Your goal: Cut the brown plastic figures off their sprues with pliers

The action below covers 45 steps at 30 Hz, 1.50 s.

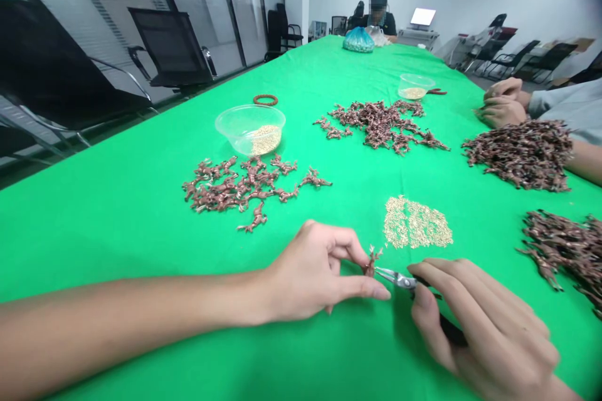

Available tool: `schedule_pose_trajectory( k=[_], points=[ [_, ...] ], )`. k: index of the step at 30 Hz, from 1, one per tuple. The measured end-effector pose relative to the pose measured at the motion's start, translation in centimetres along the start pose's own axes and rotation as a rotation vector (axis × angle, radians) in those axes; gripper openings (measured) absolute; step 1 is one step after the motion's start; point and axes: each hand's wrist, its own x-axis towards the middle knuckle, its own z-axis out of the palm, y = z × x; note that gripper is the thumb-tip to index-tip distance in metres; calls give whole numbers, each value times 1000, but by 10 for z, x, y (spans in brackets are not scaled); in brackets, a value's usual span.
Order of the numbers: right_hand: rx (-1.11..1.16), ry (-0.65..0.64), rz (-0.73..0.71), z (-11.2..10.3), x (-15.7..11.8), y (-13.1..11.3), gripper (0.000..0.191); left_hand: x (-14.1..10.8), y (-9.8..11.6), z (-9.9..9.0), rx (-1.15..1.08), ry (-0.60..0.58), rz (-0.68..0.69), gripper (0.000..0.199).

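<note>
Head view centres on a small branched copper-coloured casting, pinched between the fingers of our left hand above the green-covered surface. Our right hand has its fingers curled around steel pliers, whose tips sit at the casting's lower end. Just beyond lies a spread of tiny gold-coloured bits. Further left, loose copper-coloured clusters lie below a clear plastic bowl holding more bits. To our right, a co-worker's hands rest behind a heaped pile of castings.
</note>
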Motion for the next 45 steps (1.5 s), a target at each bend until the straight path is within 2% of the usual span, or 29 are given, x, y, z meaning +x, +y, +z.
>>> schedule_pose_trajectory(
  k=[11,14,18,21,24,27,29,33,35,39,45],
  points=[
    [-5,-45,-7,-1,-6,1,22,0,0,1,22,-1,12,38],
    [34,-74,66,-1,-5,-3,20,-1,1,1,54,26,44,39],
    [217,-140,379,-2,2,-12,11,-3,1,1,206,109,211,36],
    [430,-280,677,-4,8,-17,26,-5,-3,1,314,167,330,34],
    [692,-428,924,-6,10,-17,40,-5,-7,3,351,190,392,32],
    [843,-522,1047,-8,9,-15,46,-5,-9,3,342,194,396,32],
    [767,-507,976,-8,7,-11,43,-4,-7,3,304,192,355,34],
    [437,-289,602,-6,3,-2,17,-3,1,4,183,165,204,37],
    [355,-239,509,-4,2,0,11,-2,4,4,121,161,140,37],
    [314,-201,459,-1,2,-1,10,-3,6,4,69,147,77,39],
    [308,-183,448,-2,5,-4,11,-4,6,4,65,127,63,40]
  ],
)
